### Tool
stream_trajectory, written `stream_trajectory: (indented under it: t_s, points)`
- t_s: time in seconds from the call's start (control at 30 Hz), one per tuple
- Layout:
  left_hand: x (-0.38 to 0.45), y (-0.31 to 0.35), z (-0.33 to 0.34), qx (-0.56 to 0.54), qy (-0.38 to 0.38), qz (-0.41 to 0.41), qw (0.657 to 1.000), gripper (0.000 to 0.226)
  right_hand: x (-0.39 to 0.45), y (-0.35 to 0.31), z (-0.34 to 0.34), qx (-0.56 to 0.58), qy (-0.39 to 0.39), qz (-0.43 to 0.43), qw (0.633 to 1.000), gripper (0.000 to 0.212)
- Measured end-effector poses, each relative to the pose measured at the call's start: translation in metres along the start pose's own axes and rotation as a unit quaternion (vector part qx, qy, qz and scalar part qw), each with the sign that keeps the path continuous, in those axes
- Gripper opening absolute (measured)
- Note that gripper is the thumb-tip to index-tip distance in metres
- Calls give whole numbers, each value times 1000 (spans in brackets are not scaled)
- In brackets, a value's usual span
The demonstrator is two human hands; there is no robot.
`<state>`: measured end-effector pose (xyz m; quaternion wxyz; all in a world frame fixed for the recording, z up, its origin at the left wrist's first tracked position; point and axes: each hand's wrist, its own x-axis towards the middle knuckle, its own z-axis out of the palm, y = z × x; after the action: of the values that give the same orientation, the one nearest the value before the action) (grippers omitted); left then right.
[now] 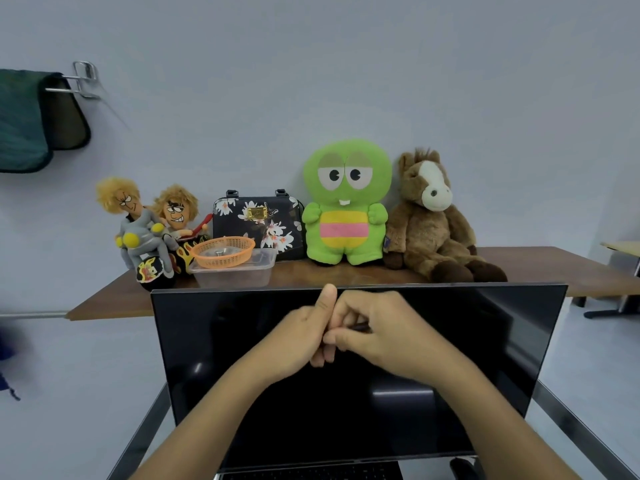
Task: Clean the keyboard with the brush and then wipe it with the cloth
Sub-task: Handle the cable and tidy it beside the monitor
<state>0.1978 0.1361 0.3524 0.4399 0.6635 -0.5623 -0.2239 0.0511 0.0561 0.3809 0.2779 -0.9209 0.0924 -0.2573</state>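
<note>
My two hands meet in front of the dark laptop screen. My right hand curls its fingers round a thin dark brush, of which only a short piece of handle shows. My left hand has its thumb pointing up and its fingers curled against the right hand's fingers, gripping the brush's hidden end. Only a narrow strip of the keyboard shows at the bottom edge, below my forearms. No cloth for wiping is plainly in view near the laptop.
Behind the screen a brown shelf carries two dolls, an orange basket in a clear tub, a floral bag, a green plush and a brown horse plush. Green fabric hangs at left. A dark object lies right of the keyboard.
</note>
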Motion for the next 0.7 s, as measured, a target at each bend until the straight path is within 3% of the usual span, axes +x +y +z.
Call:
stream_trajectory:
  t_s: [0.1, 0.2, 0.33, 0.43, 0.53, 0.7]
  points:
    - [-4, -5, 6, -156, -152, -38, 975, 101, 6, 4, -9, 31, 21, -14, 999, 14]
    - [-5, -3, 5, -315, -276, -49, 907, 98, 13, 12, -4, 167, 10, 0, 986, 16]
    - [-6, -2, -1, -393, -365, -53, 842, 89, 11, 19, 11, 268, -36, 25, 962, 7]
    - [-6, -10, -7, -398, -337, -49, 852, 75, 5, 24, 14, 264, -43, 52, 962, 21]
    - [-6, -12, -15, -377, -241, -68, 891, 59, 0, 28, 15, 242, -46, 67, 967, 25]
    - [-1, 4, -6, -276, -117, -114, 947, 57, 2, 27, 22, 175, 38, 104, 978, 19]
